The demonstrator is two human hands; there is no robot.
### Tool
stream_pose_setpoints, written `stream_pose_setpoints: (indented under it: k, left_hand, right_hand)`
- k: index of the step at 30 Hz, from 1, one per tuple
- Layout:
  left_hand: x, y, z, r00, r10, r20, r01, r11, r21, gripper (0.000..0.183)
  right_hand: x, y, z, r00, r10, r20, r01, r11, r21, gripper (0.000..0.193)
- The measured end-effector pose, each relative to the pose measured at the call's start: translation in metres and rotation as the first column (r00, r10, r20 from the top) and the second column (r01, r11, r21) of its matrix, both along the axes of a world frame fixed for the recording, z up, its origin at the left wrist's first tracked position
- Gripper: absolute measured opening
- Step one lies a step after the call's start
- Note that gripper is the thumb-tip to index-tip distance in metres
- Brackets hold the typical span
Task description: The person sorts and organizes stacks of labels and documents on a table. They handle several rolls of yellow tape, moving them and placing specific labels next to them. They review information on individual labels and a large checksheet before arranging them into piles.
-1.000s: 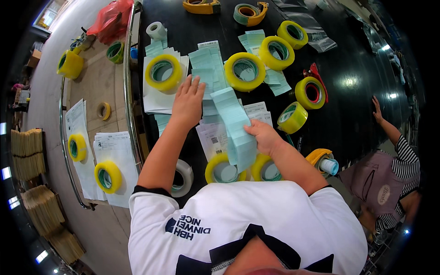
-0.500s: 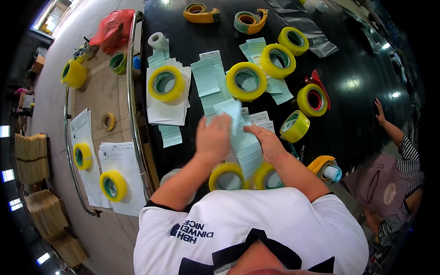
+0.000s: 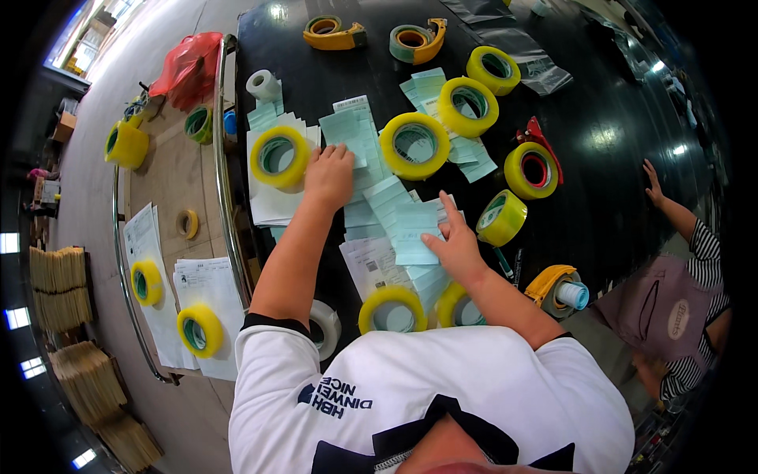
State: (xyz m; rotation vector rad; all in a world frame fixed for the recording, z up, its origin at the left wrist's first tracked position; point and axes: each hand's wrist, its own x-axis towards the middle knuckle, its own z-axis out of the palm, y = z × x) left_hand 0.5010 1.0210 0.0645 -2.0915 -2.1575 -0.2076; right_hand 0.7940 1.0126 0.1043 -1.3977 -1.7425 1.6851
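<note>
My left hand (image 3: 330,175) reaches forward, fingers bent and together on the near edge of a light-blue slip stack (image 3: 344,130); the fingertips' exact grip is partly hidden. Just left of it, a yellow tape roll (image 3: 257,156) weighs down white papers (image 3: 264,201). My right hand (image 3: 458,243) has its fingers apart, index stretched forward, and its thumb rests on a light-blue slip (image 3: 416,235) atop an overlapping strip of similar slips (image 3: 385,197). Under that strip lies a printed white sheet (image 3: 371,265). Another yellow tape roll (image 3: 386,146) sits on slips beyond my hands.
More yellow rolls (image 3: 469,126) stand on the black table (image 3: 600,87). Tape dispensers lie at the back (image 3: 335,36) and right (image 3: 551,286). A metal-railed cart (image 3: 223,158) stands left. At right, a co-worker's hand (image 3: 654,183) touches the table edge.
My left hand has moved forward and left, from the strip to the slip stack by the white papers. My right hand has opened out, and the slip now lies flat on the strip.
</note>
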Motion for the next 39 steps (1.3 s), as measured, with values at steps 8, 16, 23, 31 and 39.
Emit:
stream_pose_setpoints:
  k: [8,16,23,31,39]
  left_hand:
    - [0.029,-0.041,0.018,0.892,0.177,0.416,-0.278,0.940,0.196,0.009]
    - [0.035,-0.050,0.031,0.838,0.167,0.520,-0.212,0.977,0.028,0.024]
    - [-0.018,0.008,0.033,0.969,0.236,0.074,-0.225,0.966,-0.127,0.070]
    - [0.011,-0.021,0.022,0.992,0.090,0.093,-0.066,0.970,-0.233,0.067]
    - [-0.030,-0.008,0.033,0.860,0.223,0.460,-0.314,0.941,0.129,0.017]
  right_hand:
    - [0.007,0.000,-0.026,0.976,-0.128,-0.177,0.128,0.992,-0.008,0.051]
    - [0.014,0.006,-0.027,0.995,0.101,0.000,-0.101,0.994,0.033,0.021]
    - [0.015,0.006,-0.028,0.991,0.135,0.001,-0.135,0.991,0.021,0.021]
    - [0.018,0.006,-0.029,0.994,0.107,-0.016,-0.107,0.994,0.000,0.020]
    - [0.019,0.009,-0.036,0.993,0.117,-0.035,-0.117,0.993,-0.007,0.020]
